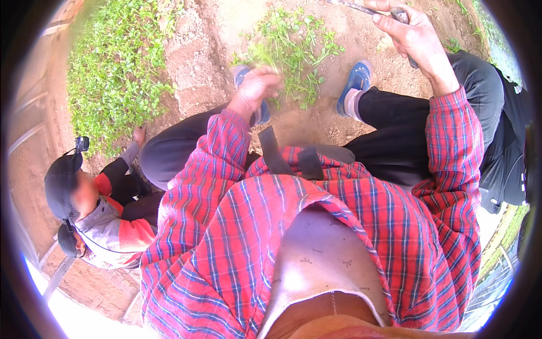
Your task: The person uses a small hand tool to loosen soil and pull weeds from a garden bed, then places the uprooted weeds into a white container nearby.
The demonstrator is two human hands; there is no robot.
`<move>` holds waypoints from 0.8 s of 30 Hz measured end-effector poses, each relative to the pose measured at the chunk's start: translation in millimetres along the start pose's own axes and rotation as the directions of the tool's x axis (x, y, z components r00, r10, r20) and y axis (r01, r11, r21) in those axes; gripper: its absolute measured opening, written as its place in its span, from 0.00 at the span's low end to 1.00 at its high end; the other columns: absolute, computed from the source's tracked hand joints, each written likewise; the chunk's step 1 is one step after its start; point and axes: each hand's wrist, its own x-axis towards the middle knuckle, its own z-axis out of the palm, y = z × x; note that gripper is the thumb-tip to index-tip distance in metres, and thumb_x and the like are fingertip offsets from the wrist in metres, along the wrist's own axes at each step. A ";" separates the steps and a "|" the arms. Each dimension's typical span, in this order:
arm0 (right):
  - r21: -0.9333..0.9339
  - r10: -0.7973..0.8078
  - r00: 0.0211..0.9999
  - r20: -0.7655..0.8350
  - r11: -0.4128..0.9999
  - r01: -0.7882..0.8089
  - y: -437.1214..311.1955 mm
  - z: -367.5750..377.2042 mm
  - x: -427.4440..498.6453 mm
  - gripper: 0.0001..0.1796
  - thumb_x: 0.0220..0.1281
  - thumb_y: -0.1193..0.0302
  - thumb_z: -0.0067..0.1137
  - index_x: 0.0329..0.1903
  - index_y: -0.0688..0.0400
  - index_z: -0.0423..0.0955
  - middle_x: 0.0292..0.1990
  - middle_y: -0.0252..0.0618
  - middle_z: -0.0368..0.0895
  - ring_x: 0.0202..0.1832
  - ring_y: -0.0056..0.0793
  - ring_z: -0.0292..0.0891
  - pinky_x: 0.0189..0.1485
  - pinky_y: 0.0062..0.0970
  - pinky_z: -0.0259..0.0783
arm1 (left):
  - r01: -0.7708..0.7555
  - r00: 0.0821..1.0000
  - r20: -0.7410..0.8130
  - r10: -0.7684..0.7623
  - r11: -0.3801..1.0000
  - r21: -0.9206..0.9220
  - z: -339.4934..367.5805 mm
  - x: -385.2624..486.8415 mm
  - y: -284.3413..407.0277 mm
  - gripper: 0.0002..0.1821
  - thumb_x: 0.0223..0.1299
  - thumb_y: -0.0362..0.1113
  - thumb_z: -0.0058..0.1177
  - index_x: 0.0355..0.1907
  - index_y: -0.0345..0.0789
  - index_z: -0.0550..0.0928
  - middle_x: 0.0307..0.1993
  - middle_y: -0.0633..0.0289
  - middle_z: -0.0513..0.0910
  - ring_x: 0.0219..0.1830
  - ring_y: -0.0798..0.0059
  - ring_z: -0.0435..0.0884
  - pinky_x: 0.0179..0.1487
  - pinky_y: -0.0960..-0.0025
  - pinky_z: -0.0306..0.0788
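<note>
My left hand (258,87) is raised over my shoe, its fingers closed on a small bunch of green leafy stems (265,55) that is blurred. My right hand (408,36) is at the upper right, wrapped around the dark handle (399,15) of a tool with a thin metal blade (353,6) pointing left; the blade's tip runs to the picture's upper edge. Between and beyond my two blue shoes, a loose pile of cut leafy green plants (296,51) lies on the bare soil.
A dense bed of leafy plants (118,76) grows at the left. Beside it a person in a dark cap (63,182) crouches, one hand at the bed's edge, with another person behind. Close at my right is a person's dark-clothed leg (480,91). Bare soil (192,72) borders the bed.
</note>
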 end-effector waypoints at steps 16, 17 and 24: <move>0.013 0.048 0.996 0.078 0.999 -0.049 -10.7 19.8 11.0 0.15 0.60 0.72 0.57 0.51 0.57 0.76 0.17 0.20 0.65 0.14 0.08 0.55 0.15 0.15 0.51 | -0.074 0.988 -0.142 0.056 0.989 -0.125 4.6 17.1 10.7 0.05 0.53 0.20 0.46 0.33 0.28 0.72 0.27 0.54 0.77 0.25 0.64 0.80 0.26 0.62 0.80; 0.030 0.129 0.987 0.093 0.991 -0.132 -11.7 20.7 14.6 0.15 0.60 0.73 0.57 0.51 0.57 0.76 0.17 0.21 0.65 0.13 0.09 0.54 0.15 0.15 0.51 | -0.068 0.976 -0.218 0.029 0.983 -0.173 4.7 18.0 14.1 0.05 0.54 0.20 0.46 0.35 0.27 0.71 0.29 0.52 0.77 0.27 0.63 0.81 0.28 0.62 0.81; -0.339 -0.058 0.995 -0.078 0.940 0.028 4.5 66.6 120.7 0.13 0.55 0.66 0.57 0.41 0.57 0.80 0.24 0.36 0.79 0.26 0.27 0.74 0.31 0.28 0.69 | -0.189 0.925 -0.369 0.092 0.954 -0.235 -39.2 71.6 86.4 0.07 0.60 0.24 0.46 0.41 0.26 0.69 0.35 0.50 0.77 0.36 0.58 0.82 0.34 0.58 0.82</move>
